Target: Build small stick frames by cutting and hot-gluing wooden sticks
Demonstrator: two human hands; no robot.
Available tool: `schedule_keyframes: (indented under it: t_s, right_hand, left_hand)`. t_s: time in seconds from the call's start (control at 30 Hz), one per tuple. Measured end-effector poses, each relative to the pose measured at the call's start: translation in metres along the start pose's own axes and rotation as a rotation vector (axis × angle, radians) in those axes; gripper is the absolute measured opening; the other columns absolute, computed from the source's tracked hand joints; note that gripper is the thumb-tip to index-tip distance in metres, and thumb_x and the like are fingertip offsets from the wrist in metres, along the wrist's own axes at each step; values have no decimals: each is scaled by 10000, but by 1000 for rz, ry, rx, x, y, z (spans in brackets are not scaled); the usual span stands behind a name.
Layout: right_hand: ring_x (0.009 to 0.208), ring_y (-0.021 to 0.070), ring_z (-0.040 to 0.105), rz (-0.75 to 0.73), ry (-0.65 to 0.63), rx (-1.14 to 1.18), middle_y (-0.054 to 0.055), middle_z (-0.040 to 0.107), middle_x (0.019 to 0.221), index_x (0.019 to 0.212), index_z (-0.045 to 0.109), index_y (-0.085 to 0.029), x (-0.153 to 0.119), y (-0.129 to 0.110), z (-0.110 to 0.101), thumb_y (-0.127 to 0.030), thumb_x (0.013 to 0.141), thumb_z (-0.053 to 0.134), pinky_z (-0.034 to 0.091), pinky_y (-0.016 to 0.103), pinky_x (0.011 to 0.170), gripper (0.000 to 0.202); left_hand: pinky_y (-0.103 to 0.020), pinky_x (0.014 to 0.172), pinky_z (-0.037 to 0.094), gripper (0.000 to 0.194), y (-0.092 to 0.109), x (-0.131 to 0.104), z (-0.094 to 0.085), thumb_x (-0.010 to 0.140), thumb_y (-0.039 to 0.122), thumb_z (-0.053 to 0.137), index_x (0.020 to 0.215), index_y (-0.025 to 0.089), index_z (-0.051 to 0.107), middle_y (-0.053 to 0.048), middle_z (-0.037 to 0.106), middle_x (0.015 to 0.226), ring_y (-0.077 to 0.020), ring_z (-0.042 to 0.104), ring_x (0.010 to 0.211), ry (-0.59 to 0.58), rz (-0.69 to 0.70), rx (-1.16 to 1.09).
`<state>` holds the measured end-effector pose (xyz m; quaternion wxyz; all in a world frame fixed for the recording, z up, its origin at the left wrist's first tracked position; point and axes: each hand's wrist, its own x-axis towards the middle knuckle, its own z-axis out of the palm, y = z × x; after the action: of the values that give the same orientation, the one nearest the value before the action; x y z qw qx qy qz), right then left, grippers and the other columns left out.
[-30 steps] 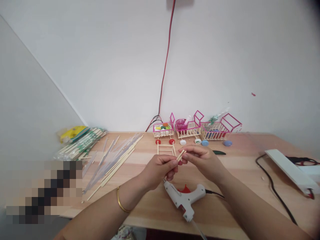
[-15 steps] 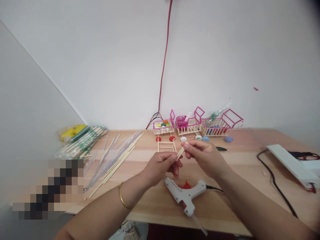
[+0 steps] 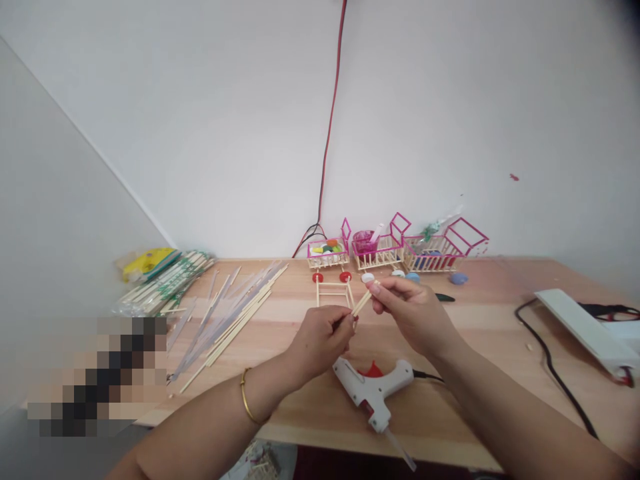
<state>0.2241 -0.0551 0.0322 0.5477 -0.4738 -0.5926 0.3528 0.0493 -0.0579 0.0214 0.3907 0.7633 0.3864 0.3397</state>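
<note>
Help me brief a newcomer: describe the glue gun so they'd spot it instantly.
Start at the table, then find the left hand over its middle. The glue gun lies right of that hand, toward the near edge. Unlike the straight white strip farther right, it has a red trigger and a clear rod at its back.

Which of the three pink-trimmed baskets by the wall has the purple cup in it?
The middle basket: only it contains the purple cup. The left basket holds small multicoloured pieces; the right basket has blue things inside.
</note>
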Motion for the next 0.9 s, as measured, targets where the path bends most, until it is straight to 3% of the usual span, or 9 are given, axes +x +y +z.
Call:
schedule_keyframes:
  t_s: [0.4,0.5,0.6,0.67,0.8,0.9]
  right_hand:
    - [605,134,541,-36,-2,-96,0,581,596,764,645,-184,-2,-6,0,-429,794,574,446,266,602,257]
    - [629,132,541,-45,-8,-65,-1,577,614,827,655,-181,4,-3,-9,-426,790,583,448,268,640,259]
    - [629,130,534,-32,82,-18,-4,564,635,956,641,-168,14,-1,-25,-454,776,584,441,258,612,342]
    - [592,124,525,13,88,-119,-10,565,623,995,637,-165,21,2,-35,-473,768,575,420,240,556,388]
    - [575,142,554,85,-91,-504,6,634,665,902,664,-179,31,19,-41,-454,770,539,402,241,515,330]
    - [585,163,582,84,-167,-645,22,659,702,974,636,-172,37,38,-40,-403,789,500,431,269,540,326]
  left_hand:
    - [-205,550,292,264,2,1,-4,843,196,394,632,152,546,27,428,547,-87,415,544,97,162,186]
    - [-201,570,310,260,2,2,-5,848,204,398,654,150,563,14,476,590,-91,446,577,130,180,182]
    - [-197,588,324,242,0,4,-9,845,198,402,674,151,567,7,495,616,-99,461,610,177,184,175]
    - [-197,596,336,220,0,5,-12,842,193,402,706,152,570,7,500,628,-103,467,622,217,185,155]
    - [-200,607,354,223,0,6,-17,851,210,403,715,150,569,4,511,644,-103,472,628,260,220,135]
    - [-203,613,362,216,-1,7,-18,852,214,407,755,149,589,-2,533,662,-104,481,633,280,260,133]
